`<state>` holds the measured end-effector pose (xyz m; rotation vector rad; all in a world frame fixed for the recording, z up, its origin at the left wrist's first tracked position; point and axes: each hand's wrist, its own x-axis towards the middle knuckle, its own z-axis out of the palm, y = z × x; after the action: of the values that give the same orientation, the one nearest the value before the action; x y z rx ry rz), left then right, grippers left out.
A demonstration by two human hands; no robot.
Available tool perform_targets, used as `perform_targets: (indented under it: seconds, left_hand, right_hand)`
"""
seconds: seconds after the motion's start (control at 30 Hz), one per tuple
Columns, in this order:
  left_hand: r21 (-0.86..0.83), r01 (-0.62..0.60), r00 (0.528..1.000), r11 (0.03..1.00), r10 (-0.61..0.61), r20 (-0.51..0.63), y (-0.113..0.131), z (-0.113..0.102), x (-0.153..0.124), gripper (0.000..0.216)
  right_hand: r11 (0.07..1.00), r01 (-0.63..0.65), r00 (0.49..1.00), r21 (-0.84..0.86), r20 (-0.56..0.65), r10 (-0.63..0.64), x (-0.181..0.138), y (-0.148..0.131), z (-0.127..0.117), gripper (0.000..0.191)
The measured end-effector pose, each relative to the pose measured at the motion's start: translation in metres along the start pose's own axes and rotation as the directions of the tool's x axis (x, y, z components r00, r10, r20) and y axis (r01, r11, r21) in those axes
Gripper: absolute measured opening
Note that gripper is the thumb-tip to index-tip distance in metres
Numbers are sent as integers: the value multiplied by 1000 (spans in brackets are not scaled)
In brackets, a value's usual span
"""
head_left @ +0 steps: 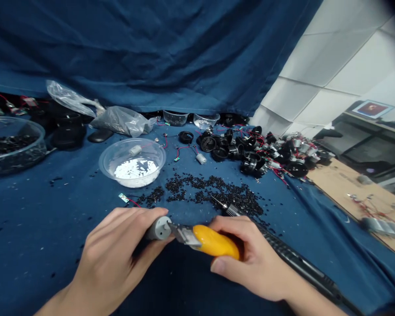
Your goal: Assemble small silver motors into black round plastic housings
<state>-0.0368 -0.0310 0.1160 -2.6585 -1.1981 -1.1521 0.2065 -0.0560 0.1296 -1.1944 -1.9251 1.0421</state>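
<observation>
Grey motor (163, 228) held over blue-clothed counter (26, 219) by left hand (113, 248), grip closed round its body, end face turned toward right hand (253, 254). Yellow-handled tool (213, 241) clasped in right hand's grip, fingers wrapped round handle, metal tip directed at motor's end face. Black screwdriver (292, 255) laid beside right hand, partly hidden. Small black pieces (217, 188) scattered beyond; white pieces (136, 169) contained in clear bowl (105, 169).
</observation>
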Motion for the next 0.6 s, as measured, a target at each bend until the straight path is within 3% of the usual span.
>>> perform_targets:
  seconds: [0.3, 0.47, 0.6]
  left_hand:
    - [1, 35, 999, 999, -35, -13, -2, 2, -2, 18]
    - [-47, 143, 981, 989, -148, -129, -2, 4, -7, 16]
    - [-132, 91, 974, 987, -116, -193, -4, 6, -12, 13]
  right_hand:
    - [997, 27, 1000, -68, -11, -28, -1, 0, 2, 23]
    - [999, -15, 1000, -47, -2, 14, 1, 0, 0, 24]
    - [1000, -24, 1000, -9, 8, 24, 0, 0, -1, 23]
